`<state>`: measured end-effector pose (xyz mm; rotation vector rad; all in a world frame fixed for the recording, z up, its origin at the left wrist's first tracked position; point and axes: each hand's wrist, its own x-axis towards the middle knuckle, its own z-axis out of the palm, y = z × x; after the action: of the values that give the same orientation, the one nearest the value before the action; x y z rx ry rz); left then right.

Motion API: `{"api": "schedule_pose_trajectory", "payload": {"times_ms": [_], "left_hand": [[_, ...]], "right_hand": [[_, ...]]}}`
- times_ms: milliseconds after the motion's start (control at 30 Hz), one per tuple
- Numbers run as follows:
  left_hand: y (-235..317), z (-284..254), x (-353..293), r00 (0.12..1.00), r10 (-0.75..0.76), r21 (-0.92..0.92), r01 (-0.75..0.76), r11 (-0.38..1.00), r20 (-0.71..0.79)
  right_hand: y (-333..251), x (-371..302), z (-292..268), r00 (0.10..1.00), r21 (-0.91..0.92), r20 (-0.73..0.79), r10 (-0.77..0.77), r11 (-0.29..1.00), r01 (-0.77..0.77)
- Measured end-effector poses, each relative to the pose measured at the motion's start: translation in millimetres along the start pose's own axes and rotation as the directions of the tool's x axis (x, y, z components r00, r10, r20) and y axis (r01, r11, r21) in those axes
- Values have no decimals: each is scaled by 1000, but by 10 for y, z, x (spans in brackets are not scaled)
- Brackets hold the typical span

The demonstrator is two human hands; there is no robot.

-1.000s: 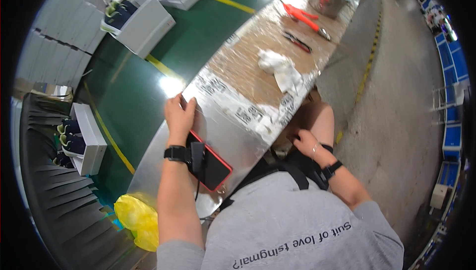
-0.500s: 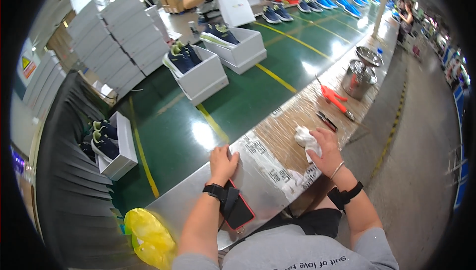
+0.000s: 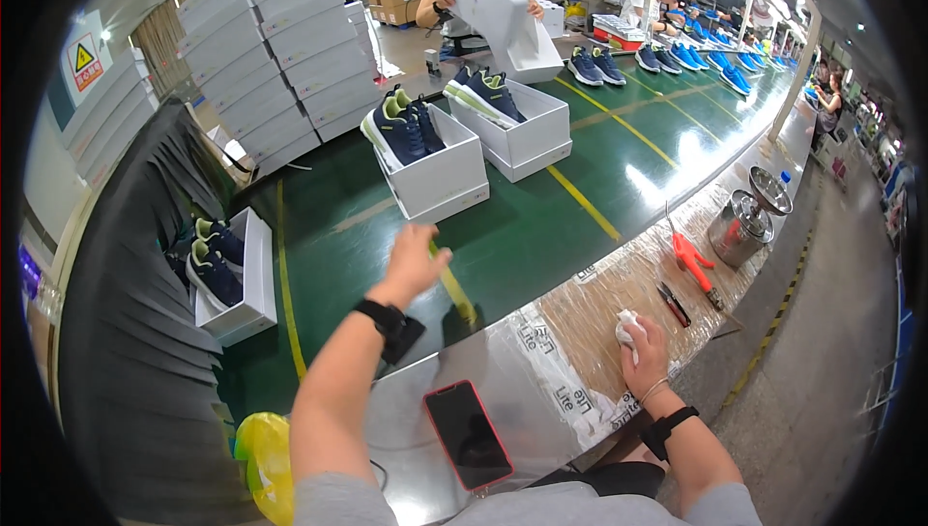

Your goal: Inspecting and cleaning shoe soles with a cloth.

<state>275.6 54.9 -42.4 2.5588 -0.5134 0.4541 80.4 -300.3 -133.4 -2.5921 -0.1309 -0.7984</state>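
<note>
My left hand (image 3: 414, 263) reaches out over the green conveyor belt (image 3: 353, 260) with nothing in it, its fingers apart. It is just short of an open white shoe box (image 3: 447, 186) holding a pair of navy sneakers (image 3: 398, 139) with pale green lining. My right hand (image 3: 646, 357) rests on the brown plastic-wrapped part of the side ledge, fingers closed round a crumpled white cloth (image 3: 628, 331). A second open shoe box (image 3: 532, 139) with navy sneakers (image 3: 488, 96) stands beside the first. Across the belt a co-worker lifts a white box lid (image 3: 483, 9).
On the ledge lie a red-framed phone (image 3: 469, 437), orange-handled pliers (image 3: 694, 260), a small dark cutter (image 3: 674, 304) and a metal can (image 3: 742, 231). A third shoe box (image 3: 256, 284) sits at the left by dark curtain. Stacked boxes (image 3: 290, 52) rise behind; more sneakers line the belt.
My left hand has left the ledge beside the phone and moved forward over the belt. My right hand has closed on the white cloth. The co-worker's lid has tilted, and the view has shifted.
</note>
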Motion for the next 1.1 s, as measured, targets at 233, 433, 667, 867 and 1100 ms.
{"api": "schedule_pose_trajectory", "payload": {"times_ms": [233, 433, 667, 867, 1100], "left_hand": [[-398, 57, 1188, 848, 352, 497, -125, 859, -396], [-795, 514, 1315, 990, -86, 409, 126, 904, -115], [-740, 440, 1135, 990, -141, 443, 137, 886, -23], [-104, 246, 408, 957, -120, 295, 39, 955, 262], [31, -671, 739, 909, 416, 246, -411, 878, 35]], "right_hand": [[36, 12, -4, 998, -19, 49, 42, 999, -41], [11, 62, -7, 993, -60, 77, 90, 994, -86], [-16, 52, 24, 995, -49, 79, 68, 997, -65], [49, 21, 60, 996, -10, 47, 79, 997, -79], [45, 38, -41, 995, -47, 27, 92, 995, -91]]}}
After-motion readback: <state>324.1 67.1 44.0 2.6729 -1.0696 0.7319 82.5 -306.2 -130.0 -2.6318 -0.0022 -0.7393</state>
